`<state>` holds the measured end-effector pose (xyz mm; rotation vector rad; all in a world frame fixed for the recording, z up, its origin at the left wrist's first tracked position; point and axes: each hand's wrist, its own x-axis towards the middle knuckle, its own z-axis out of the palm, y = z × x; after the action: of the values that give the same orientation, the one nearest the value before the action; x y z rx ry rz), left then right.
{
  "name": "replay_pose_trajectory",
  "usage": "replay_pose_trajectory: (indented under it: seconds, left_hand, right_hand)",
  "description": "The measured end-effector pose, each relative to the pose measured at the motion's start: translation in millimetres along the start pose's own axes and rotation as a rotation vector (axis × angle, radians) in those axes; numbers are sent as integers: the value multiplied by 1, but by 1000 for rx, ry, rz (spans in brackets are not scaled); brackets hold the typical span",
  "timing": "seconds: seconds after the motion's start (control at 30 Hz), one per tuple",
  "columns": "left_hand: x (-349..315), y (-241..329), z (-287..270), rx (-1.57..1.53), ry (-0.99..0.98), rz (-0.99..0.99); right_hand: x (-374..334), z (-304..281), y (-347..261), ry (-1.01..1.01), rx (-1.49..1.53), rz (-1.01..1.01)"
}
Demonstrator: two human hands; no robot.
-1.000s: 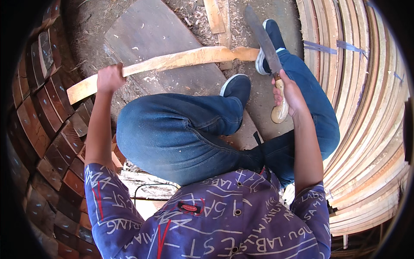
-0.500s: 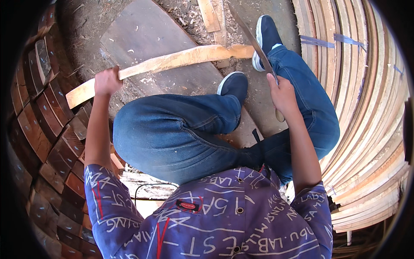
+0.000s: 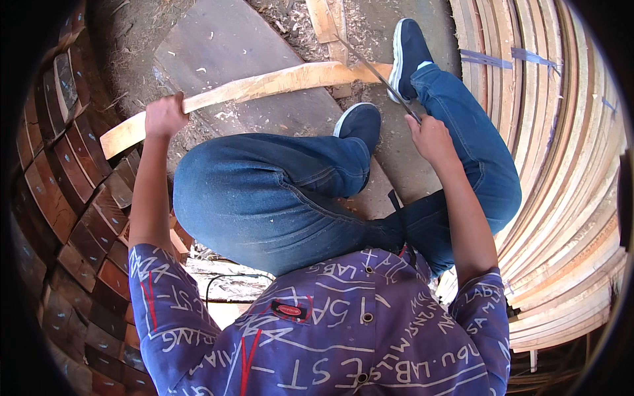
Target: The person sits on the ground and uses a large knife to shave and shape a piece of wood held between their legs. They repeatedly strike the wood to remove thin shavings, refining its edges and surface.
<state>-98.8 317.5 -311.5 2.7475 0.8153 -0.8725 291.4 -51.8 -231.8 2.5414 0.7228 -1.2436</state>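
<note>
My left hand (image 3: 166, 117) is wrapped round a long, slightly curved strip of pale wood (image 3: 264, 84) near its left end. The strip runs rightward over a dark board to my far shoe. In my right hand (image 3: 430, 137) is the handle of a long, narrow machete-like blade (image 3: 380, 78), pointing away and to the left. Its thin edge-on outline crosses the wood near the strip's right end; whether it touches there I cannot tell. The fingers of both hands are closed.
A dark flat board (image 3: 224, 49) lies on the ground, strewn with shavings. Short light planks (image 3: 322, 21) lie at the far middle. Stacked wood blocks (image 3: 79, 211) rise on my left; long bundled strips (image 3: 528, 132) curve along my right. My shoes (image 3: 411, 56) are close to the wood strip.
The blade has swung down and left, from upright beside the strip's end to lying across the wood, turned edge-on. My left hand and the strip have barely shifted.
</note>
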Motion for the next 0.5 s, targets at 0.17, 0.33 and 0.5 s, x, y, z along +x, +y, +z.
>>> replay_pose_trajectory:
  seconds: [0.17,0.33,0.5]
  left_hand:
    - [-2,4,-5,-9,0,-1]
    - [-2,3,-4,-23,25,4]
    - [2,0,-1,-24,64,43]
  right_hand:
    - [-19,-22,-21,-97,298,10]
    - [-20,25,-15,-97,467,-26]
    - [-19,15,-10,-126,156,85]
